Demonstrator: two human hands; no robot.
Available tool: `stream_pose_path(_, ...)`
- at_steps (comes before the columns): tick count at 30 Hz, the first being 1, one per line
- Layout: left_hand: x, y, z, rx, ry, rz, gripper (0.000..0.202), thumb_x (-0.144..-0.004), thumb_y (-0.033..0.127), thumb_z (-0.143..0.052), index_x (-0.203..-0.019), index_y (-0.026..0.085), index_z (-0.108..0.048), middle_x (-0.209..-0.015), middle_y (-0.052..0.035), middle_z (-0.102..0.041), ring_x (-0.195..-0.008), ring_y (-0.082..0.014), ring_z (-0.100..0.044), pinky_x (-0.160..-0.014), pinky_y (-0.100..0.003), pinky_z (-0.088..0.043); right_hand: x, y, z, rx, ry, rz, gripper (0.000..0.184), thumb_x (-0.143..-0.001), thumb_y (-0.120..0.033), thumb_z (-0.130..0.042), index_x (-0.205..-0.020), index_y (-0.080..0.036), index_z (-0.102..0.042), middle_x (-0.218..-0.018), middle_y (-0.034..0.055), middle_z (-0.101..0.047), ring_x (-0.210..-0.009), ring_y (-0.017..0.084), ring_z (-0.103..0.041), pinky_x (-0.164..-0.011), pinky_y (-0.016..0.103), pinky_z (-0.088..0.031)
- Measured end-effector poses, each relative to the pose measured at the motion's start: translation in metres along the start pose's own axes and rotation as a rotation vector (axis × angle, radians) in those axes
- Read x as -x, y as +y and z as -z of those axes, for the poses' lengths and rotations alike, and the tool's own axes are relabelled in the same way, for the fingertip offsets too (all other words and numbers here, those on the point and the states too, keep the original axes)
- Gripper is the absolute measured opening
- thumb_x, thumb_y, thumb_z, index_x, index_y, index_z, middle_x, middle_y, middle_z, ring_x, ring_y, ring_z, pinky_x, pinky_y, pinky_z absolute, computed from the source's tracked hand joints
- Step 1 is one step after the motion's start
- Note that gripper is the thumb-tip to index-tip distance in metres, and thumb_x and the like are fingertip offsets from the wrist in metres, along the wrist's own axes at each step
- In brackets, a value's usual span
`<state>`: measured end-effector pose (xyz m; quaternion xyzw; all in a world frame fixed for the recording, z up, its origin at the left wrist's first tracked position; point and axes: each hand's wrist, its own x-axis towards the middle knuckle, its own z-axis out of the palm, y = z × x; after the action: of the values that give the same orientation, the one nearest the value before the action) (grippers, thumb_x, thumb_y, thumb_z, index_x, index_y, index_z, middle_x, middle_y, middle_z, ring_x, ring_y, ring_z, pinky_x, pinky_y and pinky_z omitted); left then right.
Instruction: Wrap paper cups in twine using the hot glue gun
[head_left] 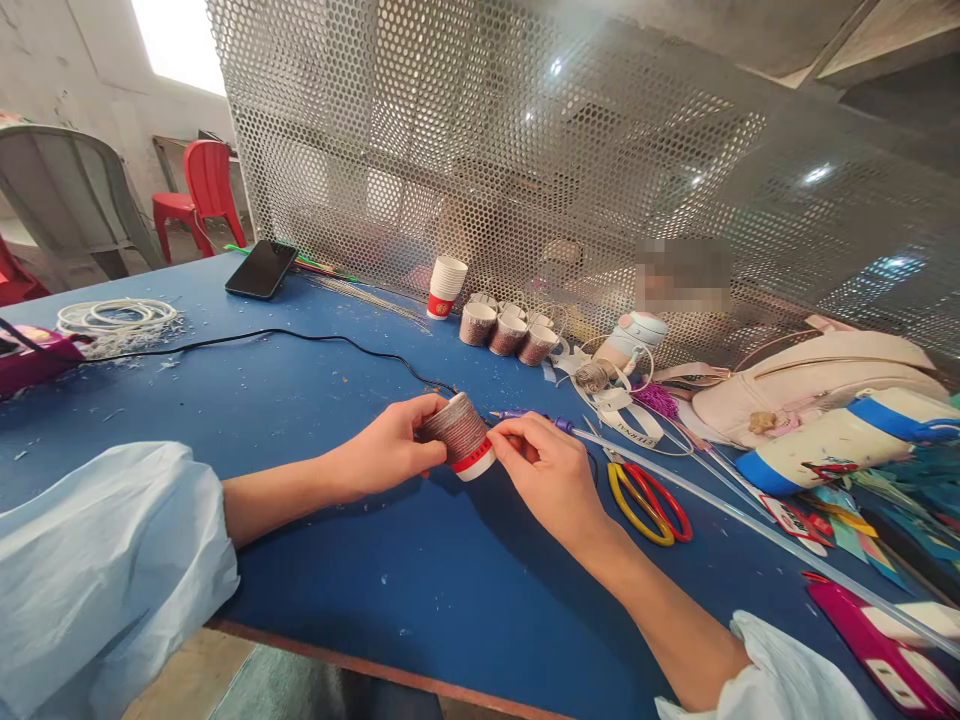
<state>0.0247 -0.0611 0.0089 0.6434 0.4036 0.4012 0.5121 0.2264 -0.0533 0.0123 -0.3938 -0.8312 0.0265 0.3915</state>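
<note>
A paper cup, mostly wrapped in grey-brown cord with a red and white band left bare at its base, lies on its side just above the blue table. My left hand is closed around its wrapped end. My right hand pinches the bare red and white end with thumb and fingertips. A purple tool, a glue gun by its look, lies just behind my right hand, with a black cable trailing off to the left.
Red and yellow scissors lie right of my right hand beside a long clear rod. Three wrapped cups and a stack of plain cups stand near the perforated metal screen. A phone, coiled white cord, a pale bag and ribbon clutter surround them.
</note>
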Motion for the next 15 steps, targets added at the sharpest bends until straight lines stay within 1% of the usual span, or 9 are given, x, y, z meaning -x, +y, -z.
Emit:
stream_pose_path(5, -0.0005, -0.0027, 0.0009, 0.016, -0.006, -0.023, 0.022, -0.066, 0.011, -0.051, -0.087, 0.015, -0.056, -0.070, 0.0041, -0.053, -0.059, -0.0091, -0.047, -0.054, -0.022, -0.039, 0.0001, 0.0010, 0.0002, -0.039, -0.026, -0.052, 0.014, -0.090, -0.021, -0.055, -0.078, -0.020, -0.063, -0.071, 0.0003, -0.060, -0.062, 0.012, -0.053, -0.061, 0.026, -0.044)
stream_pose_path(11, 0.0001, -0.0030, 0.0017, 0.062, -0.002, -0.044, 0.019, -0.063, 0.011, -0.051, -0.080, 0.015, -0.054, -0.065, 0.0054, -0.047, -0.058, -0.0081, -0.042, -0.053, -0.021, -0.034, 0.0009, 0.0013, 0.0002, -0.080, -0.034, -0.100, 0.012, -0.087, -0.022, -0.057, -0.077, -0.020, -0.063, -0.069, 0.0000, -0.059, -0.061, 0.012, -0.053, -0.060, 0.025, -0.045)
stream_pose_path(15, -0.0014, -0.0042, 0.0028, 0.054, -0.002, -0.057, 0.018, -0.061, 0.012, -0.051, -0.079, 0.015, -0.054, -0.068, 0.0044, -0.050, -0.062, -0.0096, -0.045, -0.056, -0.022, -0.035, 0.0012, 0.0018, 0.0000, -0.105, -0.049, -0.139, 0.011, -0.086, -0.023, -0.058, -0.076, -0.019, -0.064, -0.068, -0.0003, -0.059, -0.059, 0.012, -0.053, -0.059, 0.025, -0.045)
